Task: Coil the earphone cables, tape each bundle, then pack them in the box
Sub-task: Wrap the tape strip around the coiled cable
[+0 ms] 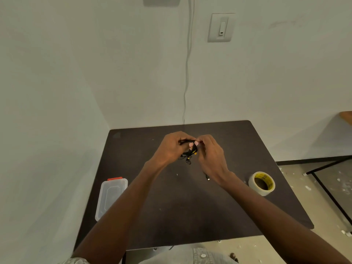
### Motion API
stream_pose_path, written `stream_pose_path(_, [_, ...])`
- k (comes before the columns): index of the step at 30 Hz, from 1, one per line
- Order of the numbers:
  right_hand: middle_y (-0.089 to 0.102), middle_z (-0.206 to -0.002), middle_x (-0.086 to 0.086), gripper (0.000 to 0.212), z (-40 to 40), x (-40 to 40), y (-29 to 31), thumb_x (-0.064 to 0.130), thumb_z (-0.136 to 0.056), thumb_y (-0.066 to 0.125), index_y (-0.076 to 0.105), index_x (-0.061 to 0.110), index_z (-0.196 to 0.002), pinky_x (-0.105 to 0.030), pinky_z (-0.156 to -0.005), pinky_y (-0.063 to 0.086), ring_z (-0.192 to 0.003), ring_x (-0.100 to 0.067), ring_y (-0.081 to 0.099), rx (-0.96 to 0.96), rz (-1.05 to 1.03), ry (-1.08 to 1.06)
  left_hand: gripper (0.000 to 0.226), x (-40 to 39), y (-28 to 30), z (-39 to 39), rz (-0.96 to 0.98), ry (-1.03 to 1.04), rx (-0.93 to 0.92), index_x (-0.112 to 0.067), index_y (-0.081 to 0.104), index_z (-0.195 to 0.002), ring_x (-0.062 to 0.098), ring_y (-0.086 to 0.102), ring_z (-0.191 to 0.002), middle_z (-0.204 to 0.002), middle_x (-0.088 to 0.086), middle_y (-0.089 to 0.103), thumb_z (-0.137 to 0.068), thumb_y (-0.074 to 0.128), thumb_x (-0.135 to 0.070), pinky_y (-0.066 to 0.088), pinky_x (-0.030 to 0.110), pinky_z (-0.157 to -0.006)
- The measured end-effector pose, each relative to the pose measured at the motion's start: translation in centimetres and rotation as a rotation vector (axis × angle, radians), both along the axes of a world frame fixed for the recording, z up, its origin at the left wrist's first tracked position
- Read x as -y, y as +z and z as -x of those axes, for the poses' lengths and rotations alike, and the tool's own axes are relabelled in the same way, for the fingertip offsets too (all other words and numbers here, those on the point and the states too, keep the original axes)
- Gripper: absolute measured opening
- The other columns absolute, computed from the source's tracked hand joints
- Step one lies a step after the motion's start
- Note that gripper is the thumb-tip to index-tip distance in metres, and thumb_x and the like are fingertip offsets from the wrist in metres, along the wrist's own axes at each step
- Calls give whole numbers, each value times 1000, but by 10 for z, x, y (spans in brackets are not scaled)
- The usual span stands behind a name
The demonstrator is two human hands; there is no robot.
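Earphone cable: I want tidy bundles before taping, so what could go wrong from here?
1. Both hands hold the cable above the table; reaching for the tape may let the coil spring open.
2. An end trails loose and could be left out of the bundle.
3. The box sits near the table's edge, easily knocked.

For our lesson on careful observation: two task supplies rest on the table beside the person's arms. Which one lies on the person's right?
The tape roll, near the table's right edge. The clear plastic box with the red latch lies on the left.

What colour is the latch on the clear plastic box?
Orange-red, on the far end of the box; the head view shows it.
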State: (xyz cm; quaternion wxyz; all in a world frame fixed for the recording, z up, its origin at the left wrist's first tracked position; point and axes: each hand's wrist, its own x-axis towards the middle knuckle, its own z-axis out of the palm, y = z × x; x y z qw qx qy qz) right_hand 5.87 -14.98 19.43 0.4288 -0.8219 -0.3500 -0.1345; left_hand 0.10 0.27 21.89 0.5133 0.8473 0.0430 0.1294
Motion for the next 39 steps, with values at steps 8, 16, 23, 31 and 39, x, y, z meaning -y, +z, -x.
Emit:
stream_pose_path(8, [59,-92,-2,9,-5,1,6,2,-93,51,58,7,-94,-35,-65,46,-75,-15,54,-13,-1,49,13,9,5,4,229,78,111,-9,74,-100,15,64,-63,-78,14,72,-88,67,-7,54,25,-62])
stream_pose_path(16, [55,-99,-12,33,-6,3,11,25,-92,38,59,0,-97,-41,-54,49,-74,-23,54,74,-11,108,15,8,10,0,140,-59,41,-12,63,-97,24,65,-54,-71,11,69,-93,55,0,54,30,-55])
stream_pose_path(23, [53,-100,-10,29,-7,5,9,20,-87,37,58,2,-94,-39,-60,48,-80,-11,48,24,-38,105,11,4,17,-4,185,-172,-61,-6,49,-102,26,64,-52,-67,8,66,-94,53,1,54,36,-53])
stream_pose_path(31, [55,-101,-13,31,-12,12,13,21,-90,39,60,0,-97,-31,-59,48,-79,-12,50,79,-20,92,21,11,10,-10,271,-93,-32,2,53,-113,30,66,-64,-86,22,70,-92,59,0,54,33,-56])
stream_pose_path(39, [54,-102,-11,25,-19,16,16,17,-91,41,59,1,-98,-32,-59,47,-79,-11,49,113,-21,91,19,17,5,-14,390,9,-8,-4,55,-103,24,66,-58,-77,13,73,-89,66,-7,53,35,-58])
